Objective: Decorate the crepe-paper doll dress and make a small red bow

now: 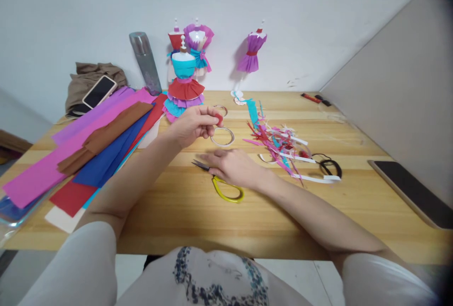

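My left hand (194,124) is raised over the table, pinching a small red piece of paper (218,118) between thumb and fingertips. Just below it lies a roll of tape (222,136), with a second ring-shaped roll (221,110) farther back. My right hand (231,164) is low over the tabletop, its fingers closed around the middle of the yellow-handled scissors (228,196). The blades point left and the handle loops stick out toward me. Close behind my left hand stands a dress form (184,66) in turquoise, red and purple paper.
Strips of coloured crepe paper (38,178) lie at left, near a phone (100,92) and a steel bottle (146,63). Paper scraps (279,141) and a black ring (331,167) are at right. More dress forms (252,52) stand by the wall. A dark flat device (412,190) lies far right.
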`<action>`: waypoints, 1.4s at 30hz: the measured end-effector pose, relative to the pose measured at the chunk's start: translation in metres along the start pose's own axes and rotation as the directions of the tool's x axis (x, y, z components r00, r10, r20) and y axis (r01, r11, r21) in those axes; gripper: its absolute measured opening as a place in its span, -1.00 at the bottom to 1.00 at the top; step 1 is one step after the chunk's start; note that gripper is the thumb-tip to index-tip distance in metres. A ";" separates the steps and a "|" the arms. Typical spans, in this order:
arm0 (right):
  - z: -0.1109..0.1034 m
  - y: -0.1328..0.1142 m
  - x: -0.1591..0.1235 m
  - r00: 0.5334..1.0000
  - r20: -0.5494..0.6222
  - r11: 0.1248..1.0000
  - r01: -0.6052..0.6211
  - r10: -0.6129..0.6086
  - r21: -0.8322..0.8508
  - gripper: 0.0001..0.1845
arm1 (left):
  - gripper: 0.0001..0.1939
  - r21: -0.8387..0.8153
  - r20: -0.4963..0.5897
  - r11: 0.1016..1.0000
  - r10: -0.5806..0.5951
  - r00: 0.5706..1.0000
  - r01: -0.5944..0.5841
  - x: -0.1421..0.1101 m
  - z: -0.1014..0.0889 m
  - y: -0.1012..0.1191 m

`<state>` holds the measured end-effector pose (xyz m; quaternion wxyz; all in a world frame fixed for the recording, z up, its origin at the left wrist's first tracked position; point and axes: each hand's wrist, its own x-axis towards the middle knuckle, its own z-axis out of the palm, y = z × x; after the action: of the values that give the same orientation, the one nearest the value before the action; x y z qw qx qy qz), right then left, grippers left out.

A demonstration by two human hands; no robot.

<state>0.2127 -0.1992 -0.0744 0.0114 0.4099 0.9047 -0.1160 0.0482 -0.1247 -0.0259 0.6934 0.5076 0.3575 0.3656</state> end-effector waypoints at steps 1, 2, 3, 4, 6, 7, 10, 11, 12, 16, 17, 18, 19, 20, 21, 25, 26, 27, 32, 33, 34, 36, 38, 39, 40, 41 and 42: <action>0.003 0.001 0.002 1.000 0.002 1.000 0.022 -0.022 0.020 -0.50 | -0.89 0.003 0.007 1.000 -0.003 1.000 0.003 0.000 0.000 -0.001; 0.006 0.002 0.003 0.999 0.017 0.999 0.038 -0.039 0.034 -0.52 | -0.89 0.005 0.014 1.000 -0.006 1.000 0.006 0.000 -0.001 -0.001; 0.008 0.003 0.005 0.998 0.030 0.998 0.048 -0.050 0.045 -0.58 | -0.89 0.005 0.019 1.000 -0.005 1.000 0.005 0.000 -0.001 -0.002; 0.010 0.005 0.006 0.998 0.025 0.997 0.048 -0.049 0.061 -0.64 | -0.89 0.004 0.021 1.000 -0.003 1.000 0.003 0.000 -0.001 -0.002; 0.011 0.011 0.007 0.998 -0.056 0.991 0.026 -0.019 0.131 -0.75 | -0.89 0.004 0.022 1.000 0.001 1.000 -0.001 0.000 -0.001 -0.002; 0.011 0.015 0.008 0.991 -0.130 0.981 0.007 0.018 0.196 -0.77 | -0.88 0.005 0.021 1.000 0.001 1.000 -0.001 -0.001 -0.001 -0.002; 0.009 0.030 0.011 0.889 -0.385 0.868 -0.027 0.248 0.495 -0.82 | -0.87 0.007 -0.005 1.000 -0.006 1.000 0.006 -0.003 0.002 -0.001; 0.008 0.034 0.011 0.830 -0.444 0.805 -0.010 0.337 0.594 -0.83 | -0.86 0.008 -0.021 1.000 -0.006 1.000 0.006 -0.003 0.003 -0.001; 0.007 0.038 0.011 0.774 -0.482 0.740 0.026 0.410 0.672 -0.82 | -0.86 0.011 -0.034 1.000 -0.004 0.999 0.005 -0.004 0.005 -0.002; 0.000 0.042 0.009 0.687 -0.521 0.580 0.177 0.506 0.795 -0.64 | -0.84 0.035 -0.046 0.999 0.002 0.999 -0.001 -0.004 0.010 -0.008; -0.001 0.041 0.009 0.687 -0.521 0.569 0.187 0.506 0.801 -0.62 | -0.84 0.037 -0.045 0.999 0.007 0.999 -0.006 -0.004 0.011 -0.010; -0.001 0.039 0.009 0.688 -0.522 0.568 0.190 0.505 0.801 -0.62 | -0.83 0.038 -0.048 0.999 0.013 0.999 -0.011 -0.003 0.012 -0.012; -0.001 0.038 0.010 0.686 -0.526 0.571 0.192 0.503 0.798 -0.63 | -0.83 0.041 -0.050 0.999 0.018 0.999 -0.016 -0.003 0.013 -0.014; 0.000 0.037 0.011 0.681 -0.532 0.576 0.196 0.503 0.794 -0.65 | -0.83 0.044 -0.050 0.999 0.020 0.999 -0.018 -0.002 0.014 -0.017; 0.001 0.037 0.012 0.674 -0.541 0.580 0.200 0.504 0.790 -0.67 | -0.83 0.045 -0.050 0.999 0.020 0.999 -0.018 -0.002 0.015 -0.019; 0.003 0.039 0.016 0.652 -0.562 0.591 0.210 0.509 0.779 -0.69 | -0.83 0.014 -0.072 1.000 0.010 0.997 -0.009 -0.002 0.020 -0.026; 0.002 0.039 0.016 0.654 -0.560 0.590 0.210 0.508 0.780 -0.69 | -0.84 -0.001 -0.075 1.000 0.010 0.997 -0.010 -0.002 0.020 -0.028; 0.001 0.040 0.016 0.661 -0.555 0.584 0.211 0.506 0.784 -0.69 | -0.84 -0.015 -0.074 1.000 0.012 0.997 -0.013 -0.002 0.021 -0.029; -0.007 0.039 0.011 0.712 -0.510 0.521 0.235 0.483 0.821 -0.71 | -0.86 -0.044 -0.021 0.998 0.033 0.999 -0.034 -0.007 0.018 -0.030; -0.009 0.039 0.011 0.720 -0.504 0.519 0.232 0.477 0.822 -0.72 | -0.86 -0.033 -0.013 0.999 0.043 0.999 -0.044 -0.008 0.017 -0.030; -0.009 0.039 0.010 0.732 -0.497 0.522 0.225 0.466 0.822 -0.73 | -0.87 -0.010 -0.010 0.998 0.058 0.998 -0.058 -0.011 0.015 -0.031; -0.008 0.040 0.011 0.764 -0.477 0.539 0.204 0.435 0.818 -0.74 | -0.87 0.064 -0.021 0.993 0.100 0.995 -0.098 -0.015 0.013 -0.034; -0.005 0.041 0.012 0.797 -0.455 0.557 0.184 0.398 0.810 -0.75 | -0.83 0.147 -0.037 0.980 0.139 0.990 -0.132 -0.018 0.010 -0.038; -0.003 0.041 0.013 0.811 -0.446 0.567 0.177 0.379 0.804 -0.76 | -0.81 0.179 -0.040 0.974 0.148 0.988 -0.138 -0.020 0.009 -0.040; -0.001 0.041 0.014 0.820 -0.444 0.580 0.175 0.361 0.795 -0.76 | -0.79 0.202 -0.040 0.970 0.149 0.988 -0.138 -0.021 0.008 -0.042; 0.001 0.041 0.014 0.826 -0.448 0.598 0.178 0.340 0.781 -0.76 | -0.79 0.215 -0.038 0.967 0.145 0.989 -0.134 -0.023 0.006 -0.045; 0.003 0.041 0.015 0.835 -0.453 0.620 0.182 0.313 0.764 -0.75 | -0.78 0.222 -0.034 0.967 0.138 0.990 -0.127 -0.025 0.004 -0.047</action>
<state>0.2332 -0.1630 -0.0869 -0.4216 0.4228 0.7092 -0.3748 0.0468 -0.1584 -0.0668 0.5981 0.5946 0.3782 0.3818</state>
